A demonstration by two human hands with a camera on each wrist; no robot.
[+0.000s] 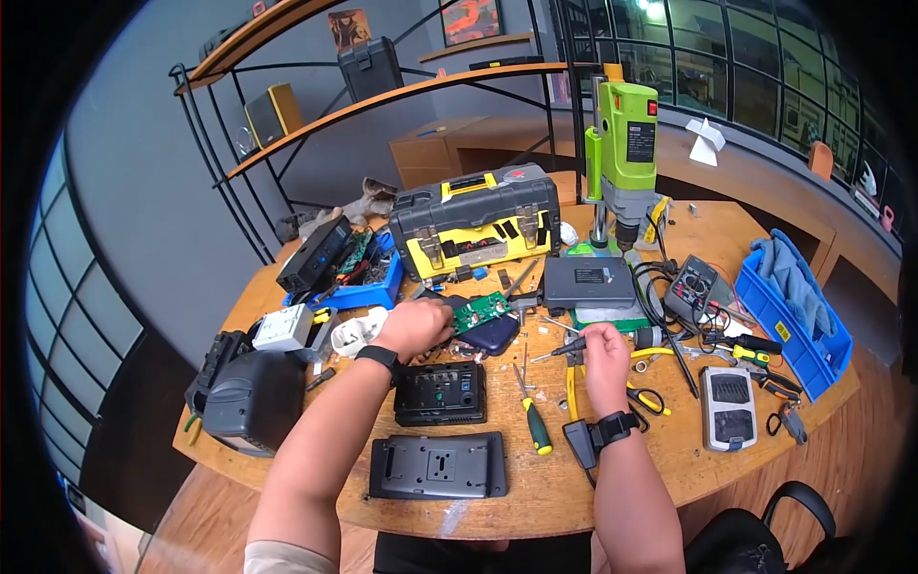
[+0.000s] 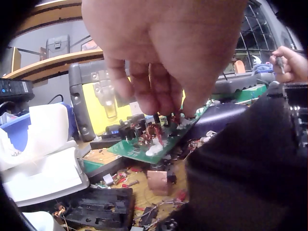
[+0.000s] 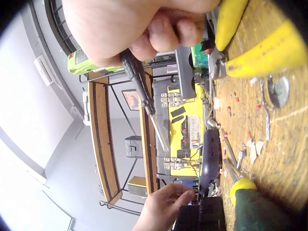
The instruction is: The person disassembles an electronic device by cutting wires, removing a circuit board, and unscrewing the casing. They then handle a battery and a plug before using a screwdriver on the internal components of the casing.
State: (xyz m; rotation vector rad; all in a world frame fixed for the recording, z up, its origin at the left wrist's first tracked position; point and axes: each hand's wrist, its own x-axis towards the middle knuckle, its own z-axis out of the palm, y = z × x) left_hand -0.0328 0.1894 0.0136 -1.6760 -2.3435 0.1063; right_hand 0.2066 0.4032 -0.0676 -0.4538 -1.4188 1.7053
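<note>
My left hand (image 1: 421, 330) pinches a green circuit board (image 1: 481, 311) by its near end. In the left wrist view its fingers curl down over the board's copper coils and other parts. The board hangs tilted above a dark blue rounded case (image 1: 492, 335). My right hand (image 1: 605, 359) grips a slim screwdriver (image 3: 137, 79) by its black handle, the bare metal shaft pointing left toward the board. In front of the hands lie an opened black housing (image 1: 440, 394) and a black plastic cover (image 1: 438, 466). Between the forearms is a green-and-yellow screwdriver (image 1: 536, 426).
A yellow-and-black toolbox (image 1: 478, 225) stands at the back, with a green drill press (image 1: 626, 143) to its right. Blue bins (image 1: 803, 330) sit at both sides. A grey battery charger (image 1: 729, 409), cables, pliers and small debris cover the right of the table.
</note>
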